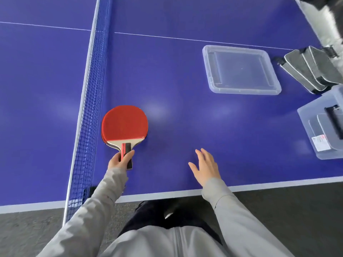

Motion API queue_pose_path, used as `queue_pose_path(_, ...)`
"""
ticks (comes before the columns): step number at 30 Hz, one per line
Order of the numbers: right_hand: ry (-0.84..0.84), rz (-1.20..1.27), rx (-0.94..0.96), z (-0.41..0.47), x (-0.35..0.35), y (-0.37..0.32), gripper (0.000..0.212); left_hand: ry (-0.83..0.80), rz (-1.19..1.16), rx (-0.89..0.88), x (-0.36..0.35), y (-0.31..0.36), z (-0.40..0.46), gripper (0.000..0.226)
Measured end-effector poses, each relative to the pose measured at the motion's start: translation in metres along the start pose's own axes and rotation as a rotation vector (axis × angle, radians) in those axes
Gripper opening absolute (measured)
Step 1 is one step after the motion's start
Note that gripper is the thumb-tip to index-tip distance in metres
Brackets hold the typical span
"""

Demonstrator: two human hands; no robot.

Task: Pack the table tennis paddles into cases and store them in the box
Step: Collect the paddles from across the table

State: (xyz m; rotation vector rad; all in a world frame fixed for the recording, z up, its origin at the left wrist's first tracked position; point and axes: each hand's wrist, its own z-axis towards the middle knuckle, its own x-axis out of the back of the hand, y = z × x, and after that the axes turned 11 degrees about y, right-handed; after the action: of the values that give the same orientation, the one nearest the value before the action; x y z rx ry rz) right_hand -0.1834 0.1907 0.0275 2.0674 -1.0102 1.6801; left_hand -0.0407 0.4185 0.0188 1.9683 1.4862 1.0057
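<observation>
the left hand [120,160] grips the handle of a red paddle [124,125] at lower left of centre, beside the net [91,101]; the right hand [205,166] hovers flat, fingers spread, over the blue bench [167,80]; clear lid [241,69] upper right; grey cases [311,69] and clear box [323,127] at the right edge.

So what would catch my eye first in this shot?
The red paddle, gripped by its handle in the left hand beside the net, stands out against the blue table. The right hand hovers open nearby, and a clear lid lies upturned farther right.
</observation>
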Motion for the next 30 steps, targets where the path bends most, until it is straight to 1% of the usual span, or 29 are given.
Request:
queue_pose_path(3,-0.012,-0.020,0.022,0.013,-0.002,-0.006,0.060,0.014,0.043,0.039,0.003,-0.001,0.007,0.034)
queue_pose_path(5,-0.018,-0.031,0.031,0.020,-0.004,-0.007,0.061,0.039,0.063,0.037,0.003,-0.002,0.009,0.039)
queue_pose_path(7,-0.029,-0.042,0.040,0.025,-0.007,-0.007,0.062,0.065,0.075,0.028,0.004,-0.002,0.010,0.038)
queue_pose_path(11,-0.064,-0.082,0.054,0.029,-0.014,-0.007,0.065,0.098,0.108,-0.049,0.007,-0.001,0.011,0.030)
queue_pose_path(13,-0.074,-0.095,0.057,0.028,-0.018,-0.006,0.066,0.143,0.132,-0.109,0.008,-0.003,0.012,0.028)
queue_pose_path(16,-0.073,-0.135,0.082,0.026,-0.022,-0.005,0.068,0.219,0.174,-0.125,0.009,-0.008,0.011,0.023)
queue_pose_path(19,-0.071,-0.170,0.102,0.025,-0.025,-0.003,0.071,0.241,0.202,-0.129,0.008,-0.011,0.013,0.025)
queue_pose_path(23,-0.067,-0.187,0.109,0.024,-0.027,-0.003,0.073,0.269,0.229,-0.091,0.008,-0.018,0.026,0.031)
queue_pose_path(25,-0.062,-0.187,0.109,0.024,-0.027,-0.004,0.072,0.259,0.227,-0.071,0.009,-0.023,0.032,0.033)
queue_pose_path(30,-0.070,-0.182,0.111,0.023,-0.027,-0.003,0.072,0.249,0.224,-0.090,0.009,-0.031,0.037,0.038)
